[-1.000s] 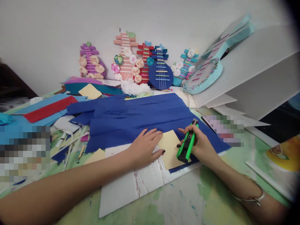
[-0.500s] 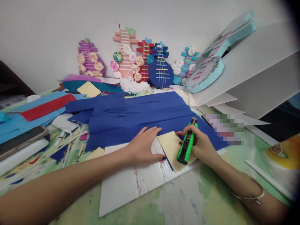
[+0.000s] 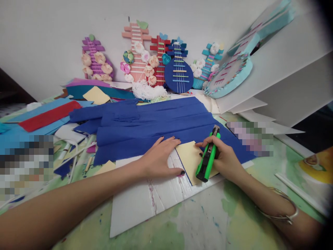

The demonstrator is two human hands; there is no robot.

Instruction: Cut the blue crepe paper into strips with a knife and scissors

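A pale wall (image 3: 57, 21) is rising beyond the left hand (image 3: 160, 158), catching soft light. Dark, shelf-like furniture (image 3: 10, 88) is standing far to that hand's left; a green-mottled tabletop (image 3: 197, 222) is spreading below.

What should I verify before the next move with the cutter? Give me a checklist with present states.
1. Cutter in hand: ok, held by the right hand.
2. Left hand apart from the cutter: ok, spread to the left of it.
3. Cutting edge out or retracted: cannot tell; the cutter's tip is too small to read.
4. Whole yellow paper visible: not ok, cutter and right hand hide part of it.
5. White board under the yellow paper: ok, it shows along the paper's left and lower edges.
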